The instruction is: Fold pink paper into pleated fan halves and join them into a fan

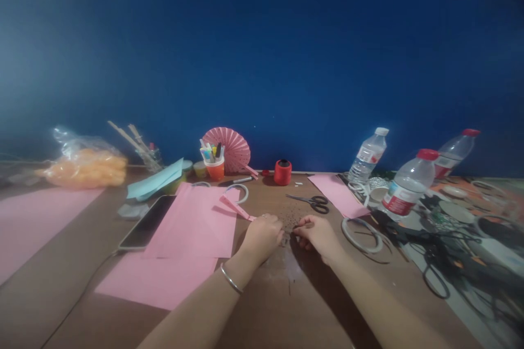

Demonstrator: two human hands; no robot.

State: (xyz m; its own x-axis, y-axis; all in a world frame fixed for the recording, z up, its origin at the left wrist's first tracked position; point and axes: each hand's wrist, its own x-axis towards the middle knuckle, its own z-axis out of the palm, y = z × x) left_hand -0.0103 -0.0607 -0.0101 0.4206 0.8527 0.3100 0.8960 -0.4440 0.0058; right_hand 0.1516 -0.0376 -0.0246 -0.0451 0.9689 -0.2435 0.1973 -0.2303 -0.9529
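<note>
My left hand rests low over the brown table with its fingers curled and pressed together; what they hold, if anything, is hidden. A narrow folded pink paper strip reaches from the pink sheets to the back of that hand. Just to the right, my right hand is closed in a pinch, on something too small to name. Small dark bits lie scattered on the table between and beyond the two hands. Black-handled scissors lie beyond my right hand.
Pink sheets and a tablet lie left. Behind stand a pen cup, a pink pleated paper fan and a red thread spool. A grey coil, bottles and tangled clutter fill the right.
</note>
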